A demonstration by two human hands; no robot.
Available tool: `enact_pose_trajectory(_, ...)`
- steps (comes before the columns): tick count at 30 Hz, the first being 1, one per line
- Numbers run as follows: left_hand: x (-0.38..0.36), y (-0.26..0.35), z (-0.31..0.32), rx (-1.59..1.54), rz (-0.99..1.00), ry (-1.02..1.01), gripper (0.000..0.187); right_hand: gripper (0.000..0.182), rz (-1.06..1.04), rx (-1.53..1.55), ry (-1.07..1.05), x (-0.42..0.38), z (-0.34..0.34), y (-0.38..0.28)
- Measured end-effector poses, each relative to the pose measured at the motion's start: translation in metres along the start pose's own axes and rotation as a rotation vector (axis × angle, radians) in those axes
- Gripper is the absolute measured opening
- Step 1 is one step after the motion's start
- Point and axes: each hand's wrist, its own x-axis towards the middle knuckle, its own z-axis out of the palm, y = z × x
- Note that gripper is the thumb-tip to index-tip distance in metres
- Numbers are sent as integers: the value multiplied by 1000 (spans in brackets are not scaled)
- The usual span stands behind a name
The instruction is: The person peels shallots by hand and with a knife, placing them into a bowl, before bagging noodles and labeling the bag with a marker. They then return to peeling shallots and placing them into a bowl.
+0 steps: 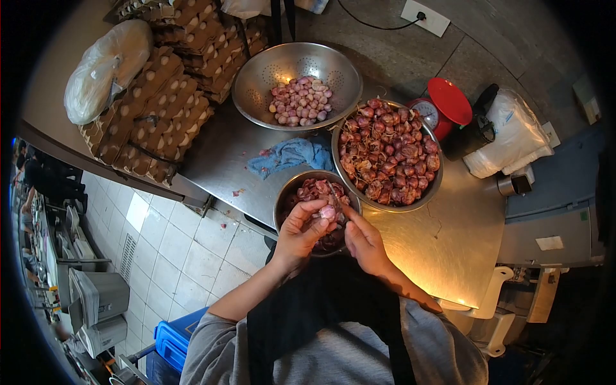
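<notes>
My left hand [300, 235] pinches a pinkish, partly peeled shallot [328, 212] between thumb and fingers. Close beside it, my right hand [366, 242] is closed around a small knife [336, 194], its thin blade pointing away from me by the shallot. Both hands are over a metal bowl [278, 204] of reddish skins [313, 189]. Just beyond, to the right, a larger bowl [441, 173] is heaped with unpeeled shallots [391, 151]. A perforated steel colander [247, 96] at the back holds peeled shallots [301, 102].
A crumpled blue cloth [292, 156] lies on the steel table [221, 183]. Stacked egg trays [151, 122] and a plastic bag [108, 70] are at left. A red-topped scale [449, 101] and wrapped white packages [510, 135] stand at right. Another person [54, 183] is far left.
</notes>
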Motion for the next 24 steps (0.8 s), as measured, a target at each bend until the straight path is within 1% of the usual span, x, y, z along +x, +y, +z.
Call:
enact_pose_trajectory(3, -2, 8, 5, -24, -59, -6, 27, 41, 79, 18, 34, 5, -8, -2)
enact_pose_trajectory(5, -3, 8, 3, -78, -100, -9, 27, 42, 66, -4, 61, 5, -6, -8)
enact_pose_trajectory(7, -1, 9, 2, -81, -152, 35, 27, 43, 43, -29, 108, 4, -1, -17)
enact_pose_trajectory(8, 0, 9, 1, -82, -177, 57, 27, 43, 40, -67, 91, 3, -2, -17)
enact_pose_trajectory(10, 1, 10, 0, -33, -180, 77, 27, 45, 33, -143, 55, 1, -8, -14)
enact_pose_trajectory(13, 2, 6, -3, 7, -160, 102, 26, 46, 14, -194, -116, -3, -11, -5)
enact_pose_trajectory(15, 3, 2, -5, 26, -141, 105, 26, 46, 31, -185, -152, -4, -10, -9)
enact_pose_trajectory(24, 3, -4, -13, 89, -83, 100, 24, 42, -143, -366, -112, 2, -3, -8)
